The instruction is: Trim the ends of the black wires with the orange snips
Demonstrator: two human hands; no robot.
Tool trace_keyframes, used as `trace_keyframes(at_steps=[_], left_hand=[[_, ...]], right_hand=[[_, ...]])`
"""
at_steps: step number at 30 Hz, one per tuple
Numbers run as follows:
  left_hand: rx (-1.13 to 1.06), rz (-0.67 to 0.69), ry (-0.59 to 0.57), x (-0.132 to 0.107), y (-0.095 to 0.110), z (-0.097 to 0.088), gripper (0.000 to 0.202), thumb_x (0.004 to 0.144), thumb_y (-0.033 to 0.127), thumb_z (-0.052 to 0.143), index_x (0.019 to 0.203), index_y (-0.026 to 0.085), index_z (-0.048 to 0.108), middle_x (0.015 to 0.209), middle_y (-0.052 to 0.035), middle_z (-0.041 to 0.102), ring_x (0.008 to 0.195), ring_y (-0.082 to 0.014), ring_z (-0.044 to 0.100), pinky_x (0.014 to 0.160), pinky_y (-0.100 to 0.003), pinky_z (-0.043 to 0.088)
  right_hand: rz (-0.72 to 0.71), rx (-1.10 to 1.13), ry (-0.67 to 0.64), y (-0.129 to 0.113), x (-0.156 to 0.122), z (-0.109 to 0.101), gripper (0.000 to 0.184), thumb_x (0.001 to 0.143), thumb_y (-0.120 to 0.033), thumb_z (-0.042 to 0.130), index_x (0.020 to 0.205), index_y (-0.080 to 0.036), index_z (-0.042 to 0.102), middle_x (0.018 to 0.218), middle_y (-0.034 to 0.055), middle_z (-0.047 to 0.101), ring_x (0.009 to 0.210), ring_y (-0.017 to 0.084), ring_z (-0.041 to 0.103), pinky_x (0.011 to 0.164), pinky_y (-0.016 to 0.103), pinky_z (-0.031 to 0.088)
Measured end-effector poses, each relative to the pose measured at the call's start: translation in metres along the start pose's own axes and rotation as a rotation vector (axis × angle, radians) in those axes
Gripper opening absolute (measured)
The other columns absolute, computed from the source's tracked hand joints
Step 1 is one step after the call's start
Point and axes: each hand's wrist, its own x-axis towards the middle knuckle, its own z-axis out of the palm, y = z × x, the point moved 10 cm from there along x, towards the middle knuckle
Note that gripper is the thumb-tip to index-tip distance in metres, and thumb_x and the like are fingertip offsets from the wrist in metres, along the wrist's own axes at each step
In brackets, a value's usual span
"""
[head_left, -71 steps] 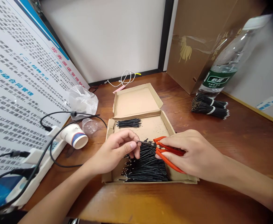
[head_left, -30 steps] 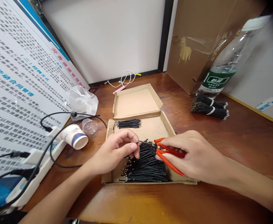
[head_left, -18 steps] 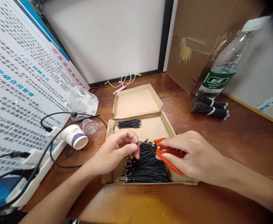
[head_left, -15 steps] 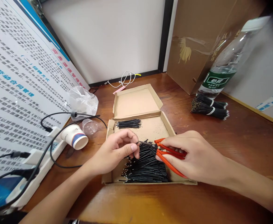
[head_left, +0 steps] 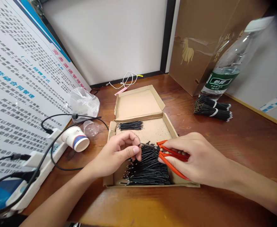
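My right hand (head_left: 192,157) grips red-handled scissors (head_left: 173,164), fingers and thumb around the handles. The blades point left, and their tips meet the fingertips of my left hand (head_left: 121,153). Thumb and fingers of that hand are pinched on a black wire, mostly hidden, with only a dark end showing. Below both hands lies a loose heap of black wires (head_left: 148,171) with pale ends, in an open cardboard box (head_left: 150,135). A smaller, neater row of black wires (head_left: 130,125) rests at the box's far left.
Right of the box, tied wire bundles (head_left: 211,108) lie by a water bottle (head_left: 222,75) and a large brown carton (head_left: 195,47). On the left are a tipped paper cup (head_left: 75,138), a plastic bag (head_left: 84,101) and a power strip (head_left: 39,176) with black cables. Dark specks dot the box floor.
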Motion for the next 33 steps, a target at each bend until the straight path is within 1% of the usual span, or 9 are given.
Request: trace_keyframes(at_steps=[3, 9, 15, 18, 20, 23, 28, 30, 33], left_hand=[[-0.001, -0.001, -0.002, 0.000, 0.000, 0.000, 0.011, 0.090, 0.021, 0.057, 0.087, 0.014, 0.049, 0.072, -0.0032, 0.064, 0.069, -0.0146, 0.059, 0.066, -0.028, 0.044], [-0.003, 0.000, -0.005, 0.000, 0.000, 0.000, 0.012, 0.090, 0.021, 0.058, 0.086, 0.014, 0.049, 0.072, -0.0035, 0.064, 0.069, -0.0146, 0.059, 0.067, -0.029, 0.044], [0.011, -0.021, -0.001, -0.001, -0.001, 0.000, 0.013, 0.089, 0.023, 0.059, 0.085, 0.015, 0.049, 0.071, -0.0027, 0.063, 0.070, -0.0138, 0.059, 0.066, -0.027, 0.044], [0.074, -0.031, 0.041, -0.001, 0.000, -0.005, 0.014, 0.087, 0.023, 0.061, 0.084, 0.015, 0.050, 0.069, -0.0003, 0.059, 0.065, -0.0123, 0.056, 0.062, -0.025, 0.043], [0.198, -0.023, 0.108, 0.000, 0.001, -0.013, 0.014, 0.085, 0.023, 0.062, 0.083, 0.015, 0.051, 0.069, 0.0013, 0.056, 0.061, -0.0108, 0.053, 0.057, -0.024, 0.041], [0.538, 0.032, 0.208, 0.007, 0.007, -0.028, 0.009, 0.084, 0.021, 0.061, 0.080, 0.015, 0.055, 0.071, 0.0004, 0.057, 0.061, -0.0115, 0.051, 0.056, -0.024, 0.039], [1.169, 0.179, 0.358, 0.032, 0.014, -0.047, 0.004, 0.082, 0.013, 0.059, 0.080, 0.016, 0.059, 0.081, -0.0048, 0.063, 0.077, -0.0200, 0.056, 0.070, -0.033, 0.042], [1.216, 0.221, 0.383, 0.043, 0.014, -0.053, 0.009, 0.081, 0.009, 0.059, 0.076, 0.016, 0.060, 0.084, -0.0066, 0.063, 0.085, -0.0234, 0.055, 0.076, -0.036, 0.041], [1.226, 0.249, 0.381, 0.057, 0.011, -0.058, 0.010, 0.081, 0.008, 0.060, 0.074, 0.016, 0.062, 0.085, -0.0059, 0.063, 0.086, -0.0228, 0.056, 0.077, -0.036, 0.042]], right_hand=[[0.010, 0.004, -0.028, 0.001, 0.000, 0.002, 0.019, 0.080, -0.020, 0.056, 0.061, -0.017, 0.054, 0.052, -0.0070, 0.032, 0.048, 0.008, 0.022, 0.047, 0.025, 0.021], [-0.002, -0.017, -0.016, -0.001, 0.001, 0.002, 0.027, 0.082, -0.018, 0.053, 0.057, -0.018, 0.045, 0.051, -0.0065, 0.028, 0.049, 0.009, 0.018, 0.048, 0.026, 0.020], [-0.010, -0.024, -0.007, -0.001, 0.002, 0.001, 0.025, 0.082, -0.018, 0.053, 0.057, -0.017, 0.049, 0.051, -0.0064, 0.032, 0.048, 0.008, 0.021, 0.047, 0.026, 0.021], [-0.019, -0.041, 0.035, -0.001, 0.001, -0.004, 0.023, 0.084, -0.019, 0.053, 0.062, -0.016, 0.058, 0.049, -0.0055, 0.039, 0.046, 0.008, 0.025, 0.047, 0.025, 0.022], [-0.011, -0.043, 0.061, 0.000, 0.002, -0.007, 0.020, 0.085, -0.021, 0.054, 0.070, -0.014, 0.065, 0.050, -0.0040, 0.046, 0.045, 0.008, 0.030, 0.047, 0.025, 0.024], [0.015, -0.041, 0.073, 0.004, 0.003, -0.008, 0.020, 0.086, -0.022, 0.053, 0.078, -0.012, 0.069, 0.052, -0.0022, 0.051, 0.046, 0.009, 0.034, 0.048, 0.025, 0.026], [0.057, -0.036, 0.086, 0.010, 0.007, -0.010, 0.026, 0.088, -0.027, 0.053, 0.071, -0.012, 0.067, 0.050, -0.0032, 0.046, 0.046, 0.008, 0.031, 0.047, 0.024, 0.027], [0.090, -0.030, 0.072, 0.014, 0.008, -0.010, 0.029, 0.088, -0.027, 0.053, 0.065, -0.013, 0.064, 0.050, -0.0037, 0.043, 0.046, 0.008, 0.031, 0.048, 0.024, 0.027], [0.126, -0.037, 0.072, 0.020, 0.009, -0.010, 0.030, 0.088, -0.028, 0.052, 0.063, -0.014, 0.061, 0.050, -0.0036, 0.044, 0.047, 0.008, 0.032, 0.048, 0.023, 0.028]])
